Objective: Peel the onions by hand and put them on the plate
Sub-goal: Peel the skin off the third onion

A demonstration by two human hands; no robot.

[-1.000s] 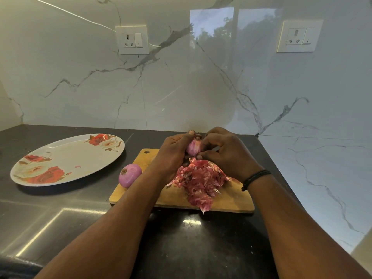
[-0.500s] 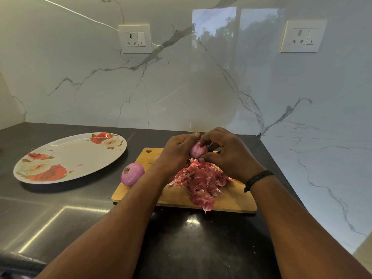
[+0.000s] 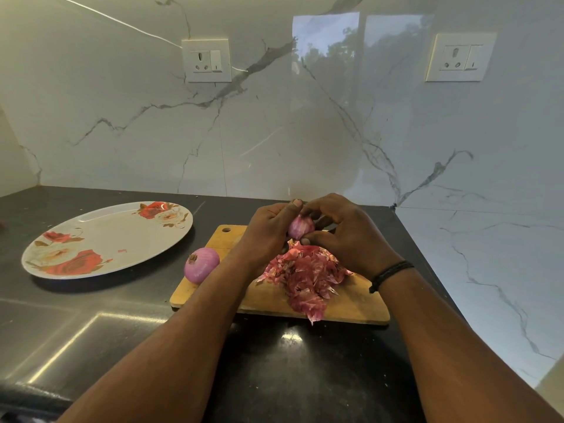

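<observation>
A small pink onion (image 3: 300,226) is held above the wooden cutting board (image 3: 271,300). My left hand (image 3: 268,233) grips it from the left, thumb over its top. My right hand (image 3: 345,236) holds it from the right, fingers curled round it. Beneath them lies a heap of red-pink onion skins (image 3: 305,273). A second, peeled purple onion (image 3: 201,264) rests on the board's left edge. The white oval plate (image 3: 103,236) with red flowers lies to the left and holds no onion.
The black countertop (image 3: 290,370) runs to a marble wall at the back and on the right. Two wall sockets (image 3: 207,60) (image 3: 459,57) sit high on the back wall. A tiny pink skin scrap (image 3: 122,250) lies on the plate.
Both hands have lifted the small onion slightly and turned it between the fingers. The peeled onion, the skins and the plate have stayed in place.
</observation>
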